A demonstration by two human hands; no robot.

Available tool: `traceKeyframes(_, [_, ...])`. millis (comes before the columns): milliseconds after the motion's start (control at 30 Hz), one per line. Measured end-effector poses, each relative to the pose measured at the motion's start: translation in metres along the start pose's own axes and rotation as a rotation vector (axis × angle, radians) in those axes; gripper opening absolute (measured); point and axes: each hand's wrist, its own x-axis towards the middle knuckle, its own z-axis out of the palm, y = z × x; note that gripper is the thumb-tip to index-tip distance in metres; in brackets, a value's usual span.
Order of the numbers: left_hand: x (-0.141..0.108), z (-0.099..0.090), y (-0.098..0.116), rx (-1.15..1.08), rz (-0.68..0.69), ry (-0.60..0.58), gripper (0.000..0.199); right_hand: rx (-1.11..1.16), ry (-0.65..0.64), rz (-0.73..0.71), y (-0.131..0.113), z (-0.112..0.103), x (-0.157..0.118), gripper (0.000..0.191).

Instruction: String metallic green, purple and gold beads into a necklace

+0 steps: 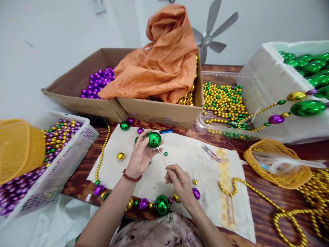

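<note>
The large shiny green round bead (154,140) is above the white cloth sheet (144,178), held in the left hand's (141,151) fingers. The right hand (178,180), nearer and to the right, pinches a thin metal needle (162,158) pointing toward it. Farther away, an orange fabric (159,65) drapes over brown cardboard boxes (159,111).

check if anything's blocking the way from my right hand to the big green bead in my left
Nothing visible stands between the right hand and the big green bead; a thin rod from the right hand spans the gap. Fingers of the left hand lie close to its upper end.
</note>
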Motion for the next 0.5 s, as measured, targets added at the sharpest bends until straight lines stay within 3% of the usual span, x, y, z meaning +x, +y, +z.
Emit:
traceKeyframes(333, [-0.016,0.002,-0.026,0.082,0.003,-0.054,0.032,0.113,-0.011,-0.029,-0.011,0.006,0.023,0.016])
traceKeyframes(433, [-0.012,-0.001,-0.031,0.212,0.024,-0.082,0.035,0.153,-0.043,-0.003,-0.016,0.0,0.03,0.017])
traceKeyframes(500, [-0.005,-0.004,-0.029,0.367,0.05,-0.139,0.039,0.196,0.002,0.046,-0.018,-0.008,0.035,0.014])
